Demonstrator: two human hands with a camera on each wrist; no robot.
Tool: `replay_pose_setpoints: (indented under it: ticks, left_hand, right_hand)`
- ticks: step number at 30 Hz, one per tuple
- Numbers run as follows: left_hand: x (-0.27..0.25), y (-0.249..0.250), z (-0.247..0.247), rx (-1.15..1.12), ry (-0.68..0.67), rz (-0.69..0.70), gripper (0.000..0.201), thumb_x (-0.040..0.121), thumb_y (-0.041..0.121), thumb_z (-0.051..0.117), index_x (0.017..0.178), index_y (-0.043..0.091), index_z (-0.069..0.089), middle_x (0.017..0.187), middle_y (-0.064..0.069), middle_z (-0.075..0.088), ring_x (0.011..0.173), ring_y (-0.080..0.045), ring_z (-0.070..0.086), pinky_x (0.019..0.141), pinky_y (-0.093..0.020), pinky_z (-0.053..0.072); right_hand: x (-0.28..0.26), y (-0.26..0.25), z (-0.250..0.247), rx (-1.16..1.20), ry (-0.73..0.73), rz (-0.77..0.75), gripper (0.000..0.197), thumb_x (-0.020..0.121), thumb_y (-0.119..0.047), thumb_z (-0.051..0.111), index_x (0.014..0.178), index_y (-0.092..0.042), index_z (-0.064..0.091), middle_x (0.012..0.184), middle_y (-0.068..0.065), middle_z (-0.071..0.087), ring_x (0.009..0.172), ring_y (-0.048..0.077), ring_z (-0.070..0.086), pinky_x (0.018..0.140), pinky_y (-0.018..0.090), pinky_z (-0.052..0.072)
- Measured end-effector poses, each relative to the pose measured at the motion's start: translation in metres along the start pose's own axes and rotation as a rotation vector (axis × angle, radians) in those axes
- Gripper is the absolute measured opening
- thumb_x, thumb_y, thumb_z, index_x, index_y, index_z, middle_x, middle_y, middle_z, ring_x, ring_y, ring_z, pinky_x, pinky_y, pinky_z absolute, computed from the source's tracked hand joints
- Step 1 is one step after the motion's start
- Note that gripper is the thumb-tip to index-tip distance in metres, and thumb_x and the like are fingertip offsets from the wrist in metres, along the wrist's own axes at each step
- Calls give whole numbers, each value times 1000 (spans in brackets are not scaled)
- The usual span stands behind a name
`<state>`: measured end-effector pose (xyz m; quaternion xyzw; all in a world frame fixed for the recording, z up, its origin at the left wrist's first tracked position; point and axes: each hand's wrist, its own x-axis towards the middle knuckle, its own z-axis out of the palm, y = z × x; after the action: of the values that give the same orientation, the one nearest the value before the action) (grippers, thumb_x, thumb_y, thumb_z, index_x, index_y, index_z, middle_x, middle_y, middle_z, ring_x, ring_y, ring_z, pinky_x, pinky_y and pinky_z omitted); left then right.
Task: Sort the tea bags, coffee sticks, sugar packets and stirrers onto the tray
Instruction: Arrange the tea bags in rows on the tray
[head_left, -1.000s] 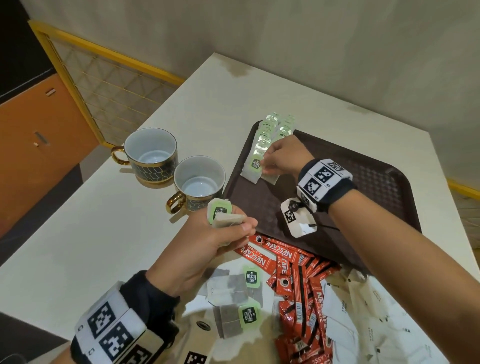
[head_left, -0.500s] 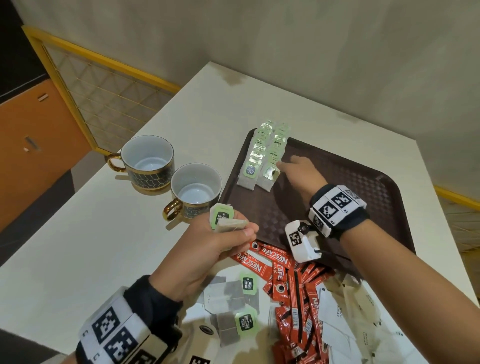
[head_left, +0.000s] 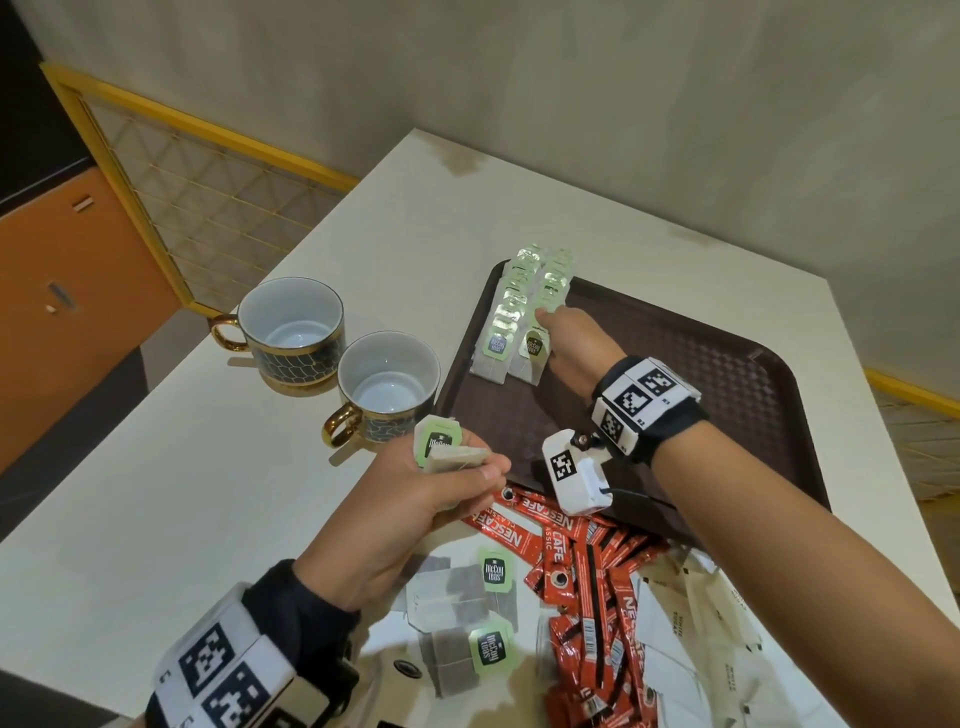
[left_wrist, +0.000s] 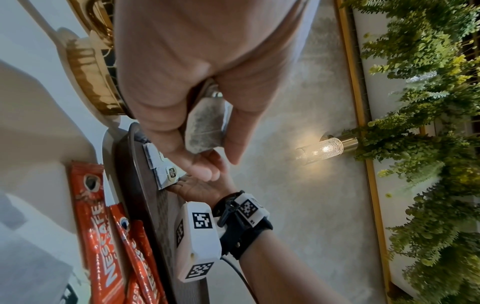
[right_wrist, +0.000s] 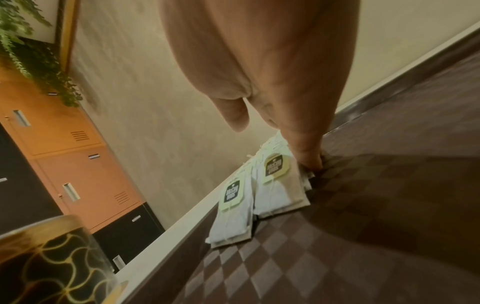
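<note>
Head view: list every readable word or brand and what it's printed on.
"McCoy teas": tea bag tags.
"NESCAFE CLASSIC": red coffee sticks.
White sugar packets: print too small to read.
Wrist bands: square code markers only; tiny characters unreadable.

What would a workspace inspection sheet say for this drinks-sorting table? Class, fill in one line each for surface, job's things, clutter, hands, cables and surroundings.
Surface: white table bearing a dark brown plastic tray.
Job's things: two rows of green-tagged tea bags on the tray; loose tea bags, red coffee sticks and white sugar packets off it; stirrers not seen.
Clutter: two gold-handled patterned cups.
Hands: left hand pinches a held tea bag; right hand touches the right row.
Cables: black wrist-camera cable.
Surroundings: beige wall, orange cabinet, wall lamp, plants.
</note>
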<state>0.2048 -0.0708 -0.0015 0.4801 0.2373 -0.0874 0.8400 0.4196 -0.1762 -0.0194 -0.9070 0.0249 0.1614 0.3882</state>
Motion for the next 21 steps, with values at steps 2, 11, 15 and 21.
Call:
replay_pose_setpoints:
  ticks: [2, 11, 15, 21]
  left_hand:
    - [1, 0, 1, -3, -1, -3, 20, 78, -2, 70, 97, -4, 65, 89, -14, 75, 80, -16, 71, 72, -22, 59]
    - [5, -2, -1, -3, -13, -4, 30, 66, 9, 74, 92, -2, 67, 91, -16, 74, 82, -18, 71, 73, -22, 59]
    - [7, -3, -1, 9, -9, -8, 34, 62, 11, 75, 92, -1, 67, 93, -17, 74, 82, -18, 71, 74, -23, 59]
    - [7, -3, -2, -2, 4, -26, 30, 70, 8, 73, 98, -1, 66, 94, -14, 75, 83, -17, 72, 76, -24, 60]
  right_hand:
    - [10, 6, -1, 188, -113, 62, 43, 96, 1, 45, 138, 7, 39, 137, 25, 47, 127, 38, 46, 95, 31, 39]
    - [24, 2, -4, 281, -68, 85, 44, 96, 1, 43, 140, 5, 38, 135, 23, 47, 127, 37, 45, 94, 30, 39]
    - [29, 5, -2, 394, -43, 22, 38, 99, -8, 43, 131, 12, 47, 104, 16, 61, 103, 32, 57, 93, 43, 47]
    - [28, -6, -23, 264, 18, 24, 40, 96, 1, 46, 135, 12, 42, 71, 2, 41, 69, 18, 46, 80, 30, 52]
